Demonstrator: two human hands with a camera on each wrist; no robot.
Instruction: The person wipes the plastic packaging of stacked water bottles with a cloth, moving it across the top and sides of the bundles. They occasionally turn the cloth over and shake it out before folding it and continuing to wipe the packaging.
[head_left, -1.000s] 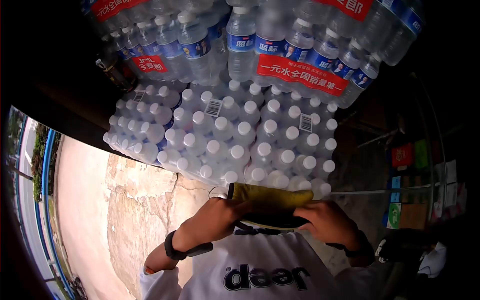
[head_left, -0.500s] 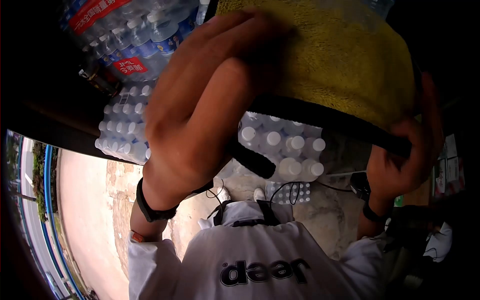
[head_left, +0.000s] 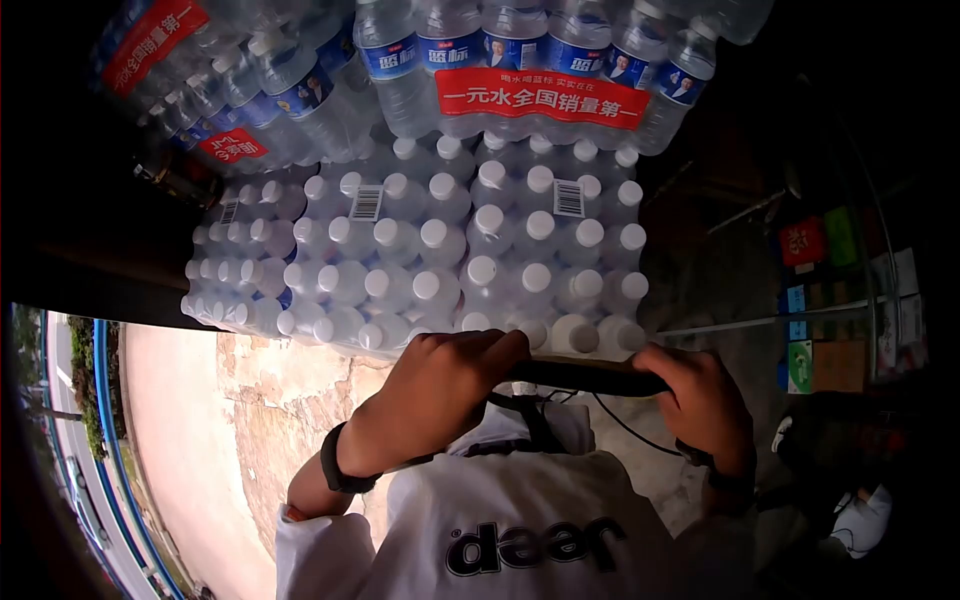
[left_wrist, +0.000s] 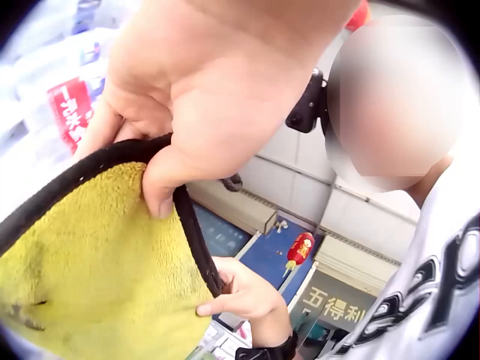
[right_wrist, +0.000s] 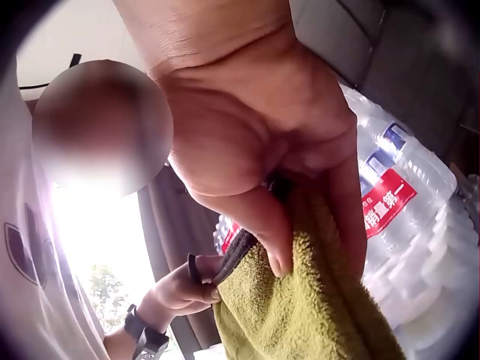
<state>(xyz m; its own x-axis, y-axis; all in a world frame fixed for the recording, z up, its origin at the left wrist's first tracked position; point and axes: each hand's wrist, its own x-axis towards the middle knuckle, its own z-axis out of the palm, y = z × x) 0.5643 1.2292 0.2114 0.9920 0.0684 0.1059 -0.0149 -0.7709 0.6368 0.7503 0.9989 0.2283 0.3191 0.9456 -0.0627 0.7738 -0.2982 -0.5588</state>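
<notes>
Between the stacked bottle packs (head_left: 385,235) and the white shirt (head_left: 630,500), a yellow cloth (left_wrist: 97,270) is held up. It looks light, soft and limp, hardly slippery, nothing to break; I'd take it by the corners. The left grip (left_wrist: 217,105) pinches one corner between thumb and fingers, the right grip (right_wrist: 262,142) a bunched part farther along. It's plush, edged by a black border (left_wrist: 196,238), with a small dark smudge (left_wrist: 28,319).

Yellow cloth (left_wrist: 90,259), black edging (left_wrist: 196,236); white bottle caps (head_left: 481,270); red labels (head_left: 540,98), white lettering (head_left: 545,103).
</notes>
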